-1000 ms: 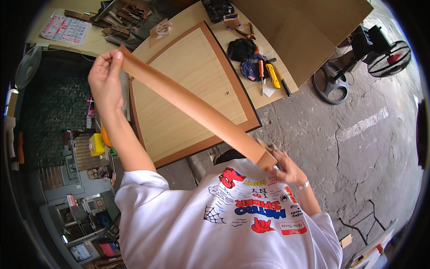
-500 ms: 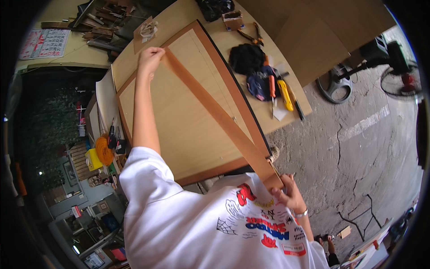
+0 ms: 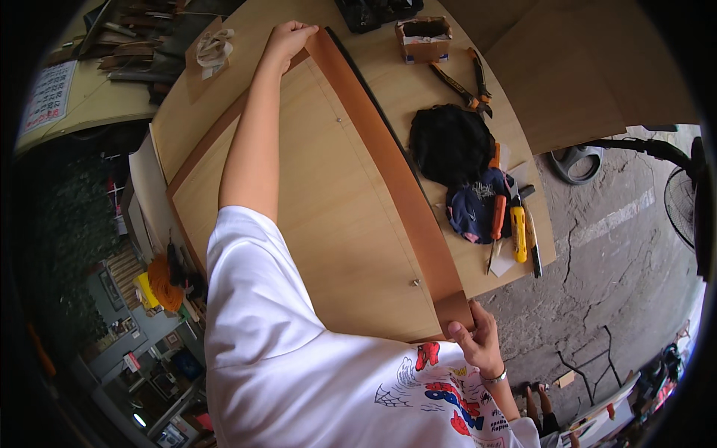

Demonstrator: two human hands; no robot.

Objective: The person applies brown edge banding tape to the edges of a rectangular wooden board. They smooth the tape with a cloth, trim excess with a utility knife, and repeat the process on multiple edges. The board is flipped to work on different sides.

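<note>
A long brown strip, flat and flexible-looking, is stretched along the right edge of a light wood-coloured panel. My left hand pinches its far end at the panel's far right corner. The near end, folded over on itself, is gripped between thumb and fingers of my right hand at the near right corner. Similar brown banding borders the panel's left and far sides. Small round studs show on the panel just inside the strip. My shirt hides the panel's near edge.
On the table right of the panel lie pliers, a black fuzzy item, a dark blue cloth, an orange-handled screwdriver and a yellow cutter knife. A small cardboard box stands farther back. A fan stands at right.
The strip has swung from lying diagonally across the panel to running along its right edge. My left hand has moved right to the far right corner, still pinching the strip; my right hand keeps its end.
</note>
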